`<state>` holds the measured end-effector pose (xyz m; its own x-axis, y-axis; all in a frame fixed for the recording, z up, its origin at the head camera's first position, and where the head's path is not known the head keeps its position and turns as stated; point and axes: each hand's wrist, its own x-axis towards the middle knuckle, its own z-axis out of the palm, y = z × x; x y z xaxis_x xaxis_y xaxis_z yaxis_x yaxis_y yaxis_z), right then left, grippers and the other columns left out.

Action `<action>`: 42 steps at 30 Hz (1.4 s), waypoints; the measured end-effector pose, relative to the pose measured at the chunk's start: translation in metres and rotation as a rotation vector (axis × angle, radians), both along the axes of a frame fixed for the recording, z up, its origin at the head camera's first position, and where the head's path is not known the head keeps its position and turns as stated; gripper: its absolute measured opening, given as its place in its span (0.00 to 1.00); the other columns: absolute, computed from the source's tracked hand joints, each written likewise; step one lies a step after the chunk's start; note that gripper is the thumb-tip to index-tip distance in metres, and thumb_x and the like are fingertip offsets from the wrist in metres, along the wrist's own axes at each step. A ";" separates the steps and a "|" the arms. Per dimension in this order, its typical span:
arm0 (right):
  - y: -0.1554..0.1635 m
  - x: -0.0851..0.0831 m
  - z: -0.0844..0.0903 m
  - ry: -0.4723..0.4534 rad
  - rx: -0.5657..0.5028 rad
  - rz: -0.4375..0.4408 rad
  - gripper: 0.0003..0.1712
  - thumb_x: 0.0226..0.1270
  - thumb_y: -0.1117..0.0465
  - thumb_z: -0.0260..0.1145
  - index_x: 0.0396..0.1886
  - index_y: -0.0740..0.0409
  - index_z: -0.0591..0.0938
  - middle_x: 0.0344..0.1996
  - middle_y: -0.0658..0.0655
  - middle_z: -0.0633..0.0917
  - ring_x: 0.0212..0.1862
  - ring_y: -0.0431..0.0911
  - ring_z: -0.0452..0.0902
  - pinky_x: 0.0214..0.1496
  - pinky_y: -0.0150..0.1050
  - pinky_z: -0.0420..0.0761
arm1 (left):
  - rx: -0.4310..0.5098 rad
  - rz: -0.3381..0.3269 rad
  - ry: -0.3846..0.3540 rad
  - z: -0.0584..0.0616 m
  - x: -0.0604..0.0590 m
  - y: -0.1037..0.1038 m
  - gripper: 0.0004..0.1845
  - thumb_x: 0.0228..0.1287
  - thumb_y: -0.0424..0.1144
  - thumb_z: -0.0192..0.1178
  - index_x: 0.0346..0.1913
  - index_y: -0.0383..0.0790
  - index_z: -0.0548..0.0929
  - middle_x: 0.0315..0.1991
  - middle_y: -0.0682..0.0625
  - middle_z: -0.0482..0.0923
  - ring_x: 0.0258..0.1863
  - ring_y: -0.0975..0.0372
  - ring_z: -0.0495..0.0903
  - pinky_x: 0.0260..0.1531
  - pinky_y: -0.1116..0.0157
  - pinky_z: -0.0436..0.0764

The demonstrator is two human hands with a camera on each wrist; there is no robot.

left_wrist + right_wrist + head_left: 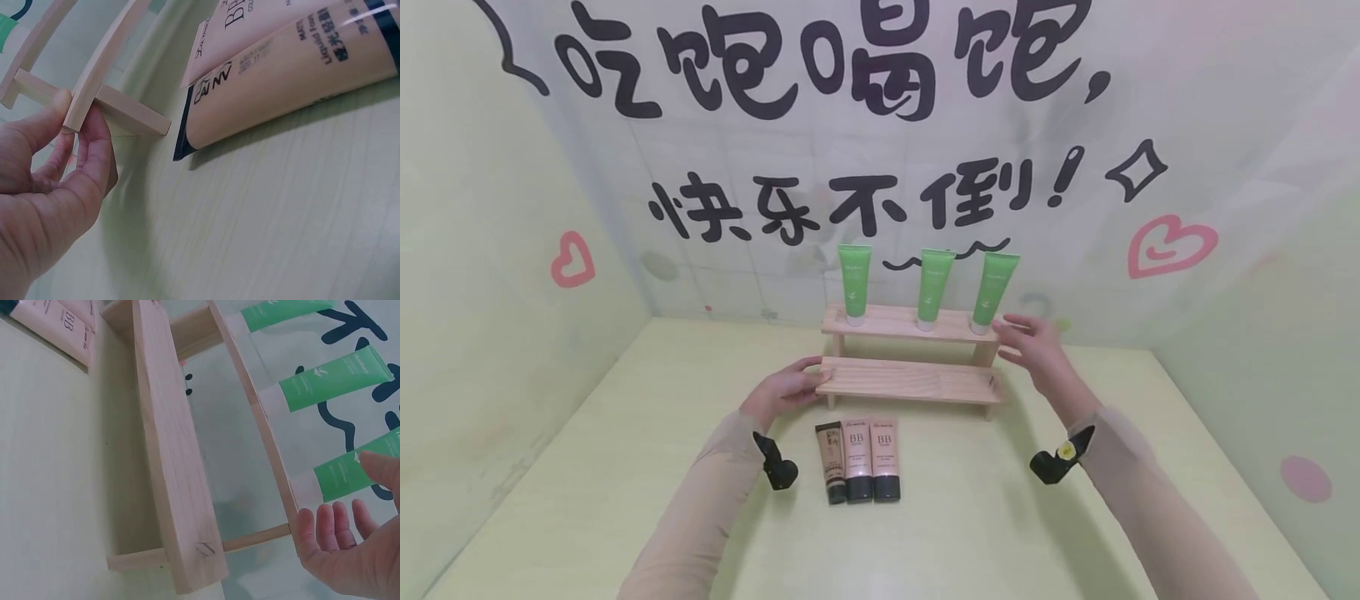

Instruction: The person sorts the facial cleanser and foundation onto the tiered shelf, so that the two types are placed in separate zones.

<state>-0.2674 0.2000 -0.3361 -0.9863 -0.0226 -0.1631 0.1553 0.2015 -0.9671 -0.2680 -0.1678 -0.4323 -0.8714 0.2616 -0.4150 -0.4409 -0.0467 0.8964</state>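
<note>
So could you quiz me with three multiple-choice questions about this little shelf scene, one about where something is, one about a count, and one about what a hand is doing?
1. Where do the green tubes stand?
A. On the top step of the wooden rack
B. Flat on the table
C. In the right hand

2. How many tubes lie on the table in front of the rack?
A. One
B. Three
C. Five

3. What is the left hand doing?
A. Hanging idle
B. Squeezing a tube
C. Pinching the rack's left end

Answers: 1 A, all three stand upright along the upper shelf. 2 B, one dark tube and two pink BB tubes lie side by side. 3 C, thumb and fingers pinch the board's end.
</note>
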 end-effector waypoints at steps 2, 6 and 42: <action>-0.001 0.007 -0.004 -0.040 -0.008 0.041 0.36 0.68 0.53 0.54 0.67 0.69 0.55 0.58 0.66 0.68 0.50 0.45 0.71 0.63 0.46 0.71 | 0.001 0.003 0.003 0.000 0.000 0.000 0.35 0.65 0.32 0.51 0.71 0.40 0.47 0.37 0.51 0.73 0.31 0.68 0.77 0.30 0.77 0.76; -0.009 0.019 -0.016 -0.088 -0.008 0.129 0.31 0.68 0.57 0.54 0.63 0.73 0.61 0.44 0.55 0.77 0.42 0.39 0.75 0.54 0.38 0.78 | 0.019 0.003 0.009 -0.001 -0.001 -0.001 0.36 0.65 0.31 0.52 0.71 0.39 0.47 0.38 0.50 0.73 0.32 0.68 0.78 0.35 0.75 0.79; -0.110 0.064 -0.089 -0.257 0.203 0.301 0.32 0.59 0.62 0.64 0.57 0.78 0.65 0.43 0.71 0.80 0.40 0.54 0.82 0.35 0.39 0.84 | 0.031 -0.002 -0.012 -0.001 -0.003 0.002 0.36 0.66 0.31 0.50 0.72 0.41 0.45 0.36 0.51 0.72 0.30 0.69 0.77 0.31 0.77 0.77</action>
<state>-0.2031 0.0899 -0.4256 -0.8676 -0.2446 -0.4330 0.2910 0.4564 -0.8409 -0.2706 -0.1655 -0.4328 -0.8660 0.2760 -0.4169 -0.4517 -0.0740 0.8891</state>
